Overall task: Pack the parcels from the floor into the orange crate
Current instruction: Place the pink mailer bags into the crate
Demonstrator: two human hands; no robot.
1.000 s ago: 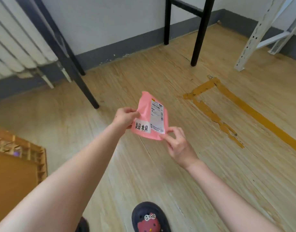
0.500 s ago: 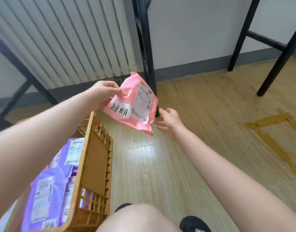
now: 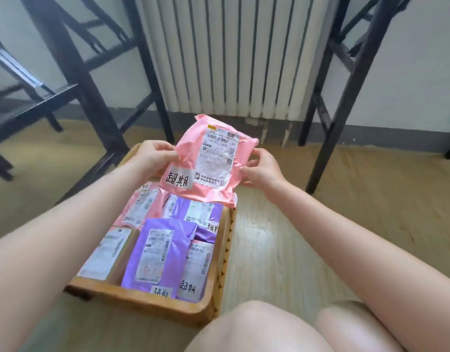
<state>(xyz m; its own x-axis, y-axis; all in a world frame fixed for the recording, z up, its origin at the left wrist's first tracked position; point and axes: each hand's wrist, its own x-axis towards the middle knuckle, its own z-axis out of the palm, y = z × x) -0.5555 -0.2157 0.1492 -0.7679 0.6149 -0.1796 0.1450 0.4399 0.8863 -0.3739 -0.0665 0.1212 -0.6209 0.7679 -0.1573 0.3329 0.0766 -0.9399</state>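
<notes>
pink parcel [image 3: 210, 158] pinched at both side edges, left hand [image 3: 152, 156] and right hand [image 3: 263, 166] equally near; long axis running away from the hands. orange crate [image 3: 220, 252] directly below, toward the wrists, already holding parcels.

Crate [image 3: 218, 255] on floor [image 3: 282, 250], before radiator [image 3: 231, 57]. Parcels [image 3: 155, 252] packed inside crate. One parcel [image 3: 208, 161] above crate's far end, left hand [image 3: 152, 154] on its left edge, right hand [image 3: 263, 168] on right edge. Knees [image 3: 257, 329] near crate's front.
</notes>
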